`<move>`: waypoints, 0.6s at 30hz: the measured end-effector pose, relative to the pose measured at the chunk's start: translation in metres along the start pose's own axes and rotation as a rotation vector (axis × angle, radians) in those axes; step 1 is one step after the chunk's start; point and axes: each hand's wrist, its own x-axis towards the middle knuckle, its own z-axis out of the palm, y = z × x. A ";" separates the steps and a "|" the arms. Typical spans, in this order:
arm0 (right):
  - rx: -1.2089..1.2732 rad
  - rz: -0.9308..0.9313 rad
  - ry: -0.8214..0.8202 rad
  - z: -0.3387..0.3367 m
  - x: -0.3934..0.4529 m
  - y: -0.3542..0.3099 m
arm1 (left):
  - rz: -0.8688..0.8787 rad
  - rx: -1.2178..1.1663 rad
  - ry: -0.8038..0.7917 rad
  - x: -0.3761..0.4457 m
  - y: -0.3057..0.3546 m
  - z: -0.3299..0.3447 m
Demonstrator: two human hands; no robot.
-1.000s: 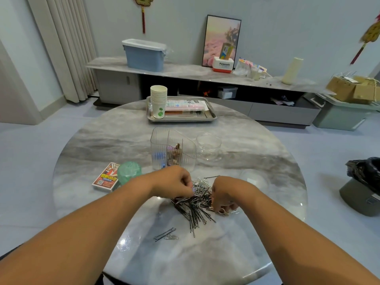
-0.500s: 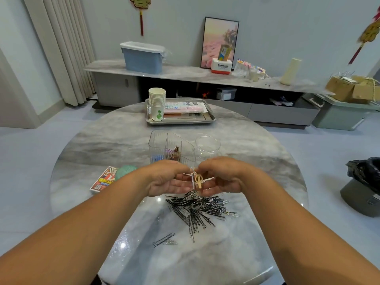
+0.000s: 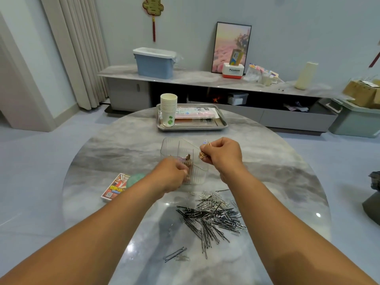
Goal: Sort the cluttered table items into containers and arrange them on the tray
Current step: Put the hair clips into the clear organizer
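A clear divided organizer [image 3: 174, 148] stands mid-table with gold and coloured clips in its compartments. My left hand [image 3: 171, 174] is curled against its front wall at the gold clips; whether it pinches one is hidden. My right hand [image 3: 221, 155] hovers over the organizer's right compartment and pinches a few paper clips [image 3: 203, 150], gold and silver. A heap of black hairpins and silver paper clips [image 3: 213, 214] lies on the table in front of me. A steel tray [image 3: 223, 125] at the far side holds a stack of paper cups [image 3: 168, 110] and flat packets.
A card box [image 3: 115, 187] and a green round lid [image 3: 135, 178] lie left of my left arm. A few stray hairpins [image 3: 174, 254] sit near the front edge. Behind the round marble table runs a low cabinet with a blue bin [image 3: 154, 62].
Both hands rose from the heap, met above it with clips, then moved to the organizer: the left to its front wall, the right above its right side.
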 end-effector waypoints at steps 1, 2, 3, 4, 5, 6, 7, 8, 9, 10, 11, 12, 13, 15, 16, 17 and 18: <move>-0.047 -0.030 0.005 0.007 0.003 -0.001 | -0.008 0.094 -0.031 0.000 -0.004 -0.003; -0.103 -0.061 -0.008 0.014 0.007 -0.001 | -0.018 0.179 -0.066 0.000 -0.008 -0.005; -0.160 -0.087 -0.032 0.022 0.009 -0.001 | -0.025 0.261 -0.094 0.002 -0.013 -0.008; -0.212 -0.105 -0.057 0.028 0.011 -0.001 | -0.029 0.336 -0.116 0.003 -0.016 -0.011; -0.250 -0.117 -0.081 0.033 0.013 0.001 | -0.035 0.397 -0.134 0.004 -0.020 -0.014; -0.273 -0.123 -0.101 0.037 0.014 0.002 | -0.038 0.437 -0.151 0.004 -0.022 -0.016; -0.286 -0.120 -0.119 0.042 0.016 0.005 | -0.045 0.449 -0.170 0.005 -0.025 -0.018; -0.291 -0.116 -0.134 0.045 0.017 0.007 | -0.049 0.434 -0.194 0.005 -0.027 -0.019; -0.297 -0.113 -0.150 0.047 0.018 0.010 | -0.061 0.396 -0.224 0.004 -0.029 -0.019; -0.309 -0.113 -0.172 0.049 0.019 0.012 | -0.078 0.352 -0.256 0.003 -0.029 -0.018; -0.314 -0.114 -0.199 0.050 0.019 0.014 | -0.091 0.321 -0.284 0.002 -0.029 -0.017; -0.308 -0.115 -0.217 0.051 0.020 0.015 | -0.090 0.315 -0.306 0.002 -0.029 -0.016; -0.306 -0.118 -0.216 0.050 0.021 0.015 | -0.074 0.334 -0.323 0.002 -0.030 -0.015; -0.345 -0.122 -0.144 0.043 0.024 0.014 | -0.007 0.451 -0.335 0.003 -0.032 -0.012; -0.374 -0.105 -0.095 0.035 0.025 0.014 | 0.035 0.536 -0.329 0.002 -0.033 -0.010; -0.402 -0.077 -0.061 0.026 0.025 0.014 | 0.072 0.622 -0.325 0.001 -0.036 -0.007; -0.447 -0.042 -0.051 0.015 0.025 0.015 | 0.099 0.699 -0.328 -0.001 -0.039 -0.004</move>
